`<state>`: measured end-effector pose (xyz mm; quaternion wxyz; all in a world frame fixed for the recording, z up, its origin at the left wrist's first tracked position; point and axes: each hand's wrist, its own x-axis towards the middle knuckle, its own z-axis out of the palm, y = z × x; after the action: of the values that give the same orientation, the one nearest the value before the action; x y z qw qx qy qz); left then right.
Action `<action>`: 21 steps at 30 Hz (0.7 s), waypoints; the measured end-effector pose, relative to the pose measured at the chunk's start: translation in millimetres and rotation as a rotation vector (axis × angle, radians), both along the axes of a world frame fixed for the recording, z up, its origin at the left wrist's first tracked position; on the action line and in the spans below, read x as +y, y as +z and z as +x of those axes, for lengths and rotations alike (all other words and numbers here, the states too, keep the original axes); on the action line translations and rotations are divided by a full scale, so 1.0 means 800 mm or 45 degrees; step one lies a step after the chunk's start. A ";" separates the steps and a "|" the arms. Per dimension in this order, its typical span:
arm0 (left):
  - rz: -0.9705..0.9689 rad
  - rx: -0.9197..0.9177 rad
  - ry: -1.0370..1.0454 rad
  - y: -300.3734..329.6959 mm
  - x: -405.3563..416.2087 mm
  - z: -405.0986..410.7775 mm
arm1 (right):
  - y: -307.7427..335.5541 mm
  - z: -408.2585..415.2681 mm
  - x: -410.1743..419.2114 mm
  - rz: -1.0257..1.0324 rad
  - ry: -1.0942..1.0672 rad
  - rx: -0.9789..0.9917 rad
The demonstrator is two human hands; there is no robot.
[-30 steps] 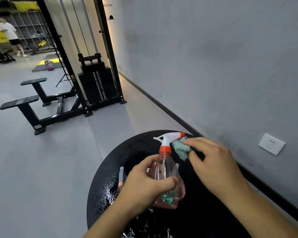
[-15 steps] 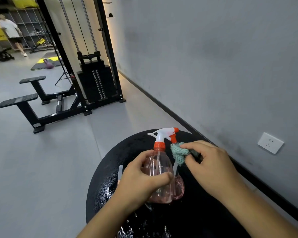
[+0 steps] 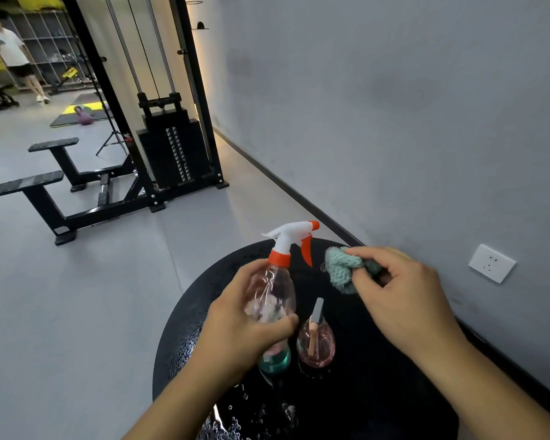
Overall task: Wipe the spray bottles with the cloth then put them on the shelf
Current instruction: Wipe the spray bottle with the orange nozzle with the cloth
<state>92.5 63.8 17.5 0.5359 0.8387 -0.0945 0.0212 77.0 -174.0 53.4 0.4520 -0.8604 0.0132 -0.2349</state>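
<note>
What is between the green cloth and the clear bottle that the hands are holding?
In the head view, only the bottle's orange trigger hangs between the cloth and the spray bottle; behind it shows bare black table.

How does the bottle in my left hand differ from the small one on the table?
The held bottle is taller, with a white and orange trigger head; the small bottle is squat with a slim grey top. The left hand grips the first; the second stands untouched on the table. Both are clear pinkish plastic.
</note>
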 end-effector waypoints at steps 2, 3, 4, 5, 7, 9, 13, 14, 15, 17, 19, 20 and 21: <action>0.090 -0.108 0.046 -0.006 0.004 0.004 | 0.005 -0.001 -0.003 0.057 -0.036 -0.054; 0.134 -0.160 0.066 -0.008 0.006 0.006 | 0.007 -0.001 -0.004 0.098 -0.039 -0.074; 0.166 -0.208 0.082 -0.011 0.007 0.007 | 0.009 -0.001 -0.004 0.141 -0.037 -0.092; 0.186 -0.250 0.092 -0.013 0.007 0.009 | 0.012 -0.002 -0.004 0.176 -0.031 -0.111; 0.251 -0.327 0.099 -0.016 0.008 0.010 | 0.017 -0.004 -0.001 0.205 -0.016 -0.156; 0.348 -0.388 0.072 -0.018 0.008 0.008 | 0.021 -0.006 0.002 0.195 0.021 -0.189; 0.488 -0.435 0.010 -0.017 0.007 0.006 | 0.021 -0.009 0.007 0.057 0.077 -0.209; 0.511 -0.446 -0.004 -0.017 0.006 0.006 | 0.020 -0.010 0.009 0.004 0.093 -0.205; 0.527 -0.448 -0.014 -0.017 0.005 0.006 | 0.020 -0.012 0.012 -0.049 0.120 -0.196; 0.555 -0.449 -0.022 -0.018 0.003 0.005 | 0.021 -0.018 0.020 -0.146 0.207 -0.177; 0.578 -0.466 -0.020 -0.019 0.003 0.005 | 0.022 -0.024 0.029 -0.257 0.289 -0.200; 0.579 -0.475 -0.016 -0.021 0.004 0.005 | 0.021 -0.025 0.032 -0.294 0.306 -0.217; 0.577 -0.481 -0.009 -0.022 0.004 0.006 | 0.020 -0.023 0.031 -0.296 0.295 -0.222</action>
<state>97.7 67.0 0.1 0.3081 0.9178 -0.1978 0.1534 58.8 -149.4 69.7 0.3730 -0.8790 -0.1527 -0.2550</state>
